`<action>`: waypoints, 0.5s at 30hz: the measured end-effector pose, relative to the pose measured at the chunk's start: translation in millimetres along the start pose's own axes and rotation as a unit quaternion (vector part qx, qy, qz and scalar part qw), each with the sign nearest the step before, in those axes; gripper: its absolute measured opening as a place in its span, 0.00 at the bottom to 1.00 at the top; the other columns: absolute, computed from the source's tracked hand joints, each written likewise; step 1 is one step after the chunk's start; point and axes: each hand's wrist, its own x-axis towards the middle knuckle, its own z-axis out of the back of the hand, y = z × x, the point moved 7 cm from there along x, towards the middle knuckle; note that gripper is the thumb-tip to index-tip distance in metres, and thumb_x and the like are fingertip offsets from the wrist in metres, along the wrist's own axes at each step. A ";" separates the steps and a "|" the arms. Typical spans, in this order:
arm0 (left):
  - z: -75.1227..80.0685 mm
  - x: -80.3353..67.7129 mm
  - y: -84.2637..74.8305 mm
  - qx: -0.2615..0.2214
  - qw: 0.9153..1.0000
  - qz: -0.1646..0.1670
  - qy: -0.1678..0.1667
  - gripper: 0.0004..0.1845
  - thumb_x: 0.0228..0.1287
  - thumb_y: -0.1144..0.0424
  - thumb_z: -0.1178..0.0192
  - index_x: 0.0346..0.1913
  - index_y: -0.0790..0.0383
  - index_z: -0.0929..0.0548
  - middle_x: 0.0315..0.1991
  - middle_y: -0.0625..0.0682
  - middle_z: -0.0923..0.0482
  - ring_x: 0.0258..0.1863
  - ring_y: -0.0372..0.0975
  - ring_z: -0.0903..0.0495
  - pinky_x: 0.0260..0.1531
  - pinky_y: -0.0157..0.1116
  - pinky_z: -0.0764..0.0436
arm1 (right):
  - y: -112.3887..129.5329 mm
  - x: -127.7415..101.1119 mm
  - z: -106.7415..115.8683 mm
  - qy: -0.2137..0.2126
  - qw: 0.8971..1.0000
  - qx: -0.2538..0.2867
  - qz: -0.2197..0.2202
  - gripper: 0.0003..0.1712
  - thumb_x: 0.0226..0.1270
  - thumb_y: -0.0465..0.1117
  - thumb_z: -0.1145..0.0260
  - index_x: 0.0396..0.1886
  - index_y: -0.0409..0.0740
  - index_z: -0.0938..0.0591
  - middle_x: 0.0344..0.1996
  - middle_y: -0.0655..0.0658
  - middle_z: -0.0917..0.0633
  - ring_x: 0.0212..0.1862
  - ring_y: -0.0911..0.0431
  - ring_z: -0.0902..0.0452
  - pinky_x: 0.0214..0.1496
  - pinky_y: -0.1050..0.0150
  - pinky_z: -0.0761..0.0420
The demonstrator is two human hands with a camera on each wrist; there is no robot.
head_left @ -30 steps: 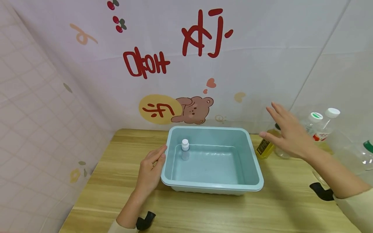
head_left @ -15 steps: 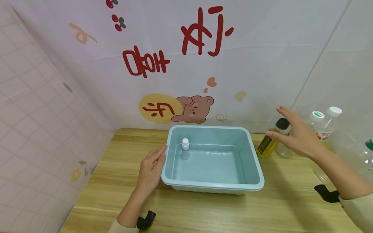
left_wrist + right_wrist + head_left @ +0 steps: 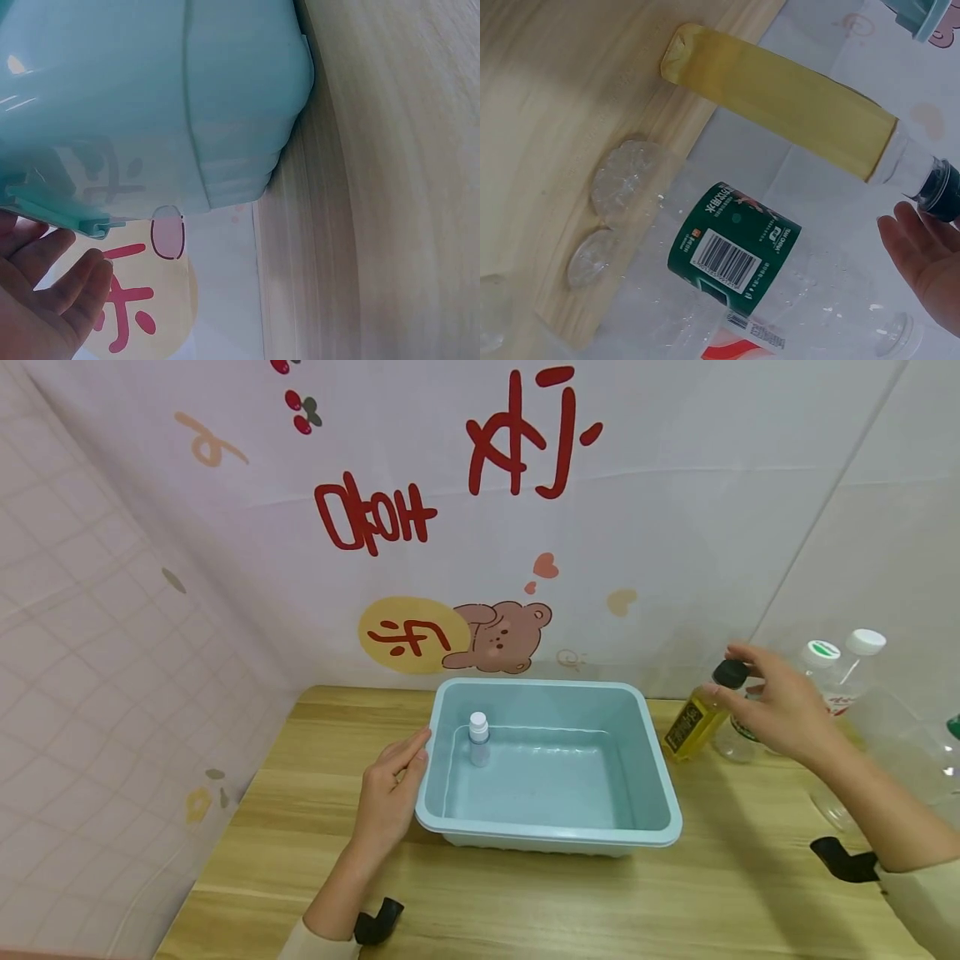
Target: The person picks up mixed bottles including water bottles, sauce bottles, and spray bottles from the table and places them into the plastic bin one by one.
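Observation:
A light-blue plastic basin (image 3: 551, 837) stands on the wooden table. My left hand (image 3: 386, 797) rests against its left rim with fingers extended; the left wrist view shows those fingertips (image 3: 94, 259) just under the rim. Inside the basin, near its left wall, a small white-capped bottle (image 3: 478, 745) stands upright. To the right, my right hand (image 3: 787, 706) is at the black cap of a bottle of yellow oil (image 3: 690, 728), thumb on the near side and loosely bent fingers beyond. In the right wrist view, the fingers (image 3: 904, 232) lie right beside the cap (image 3: 943, 193).
Behind my right hand stand clear bottles with white caps (image 3: 866, 643), one with a green label (image 3: 735, 244). A large clear container with a green cap (image 3: 954, 727) is at the right edge. A printed wall covering (image 3: 660, 527) rises behind the table (image 3: 322, 752).
My right hand has moved right and slightly down to the oil bottle's black cap, and its fingers have drawn in around it. My left hand stays at the basin's rim.

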 end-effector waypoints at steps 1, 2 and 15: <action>0.1 0.0 -0.3 0.000 1.000 -0.001 0.000 0.19 0.80 0.63 0.43 0.68 0.59 0.17 0.66 0.52 0.19 0.68 0.44 0.25 0.66 0.53 0.26 | -0.7 0.1 -0.1 -0.003 1.000 0.002 0.001 0.46 0.75 0.51 0.30 0.79 0.30 0.38 0.68 0.20 0.29 0.55 0.20 0.23 0.48 0.35 0.17; 0.1 0.0 -0.4 0.000 1.000 -0.002 0.000 0.19 0.80 0.63 0.43 0.68 0.59 0.17 0.66 0.52 0.19 0.68 0.44 0.25 0.66 0.53 0.25 | -1.4 0.1 -0.3 -0.005 1.000 0.005 0.002 0.45 0.75 0.50 0.30 0.79 0.29 0.38 0.67 0.19 0.28 0.53 0.21 0.22 0.44 0.42 0.14; 0.6 -0.5 -1.6 0.001 1.000 -0.004 0.000 0.19 0.80 0.64 0.42 0.68 0.59 0.18 0.66 0.53 0.19 0.67 0.45 0.24 0.64 0.52 0.24 | -13.9 -0.7 -3.0 -0.031 0.998 0.049 -0.009 0.38 0.76 0.45 0.31 0.74 0.27 0.33 0.56 0.18 0.20 0.53 0.24 0.19 0.31 0.76 0.21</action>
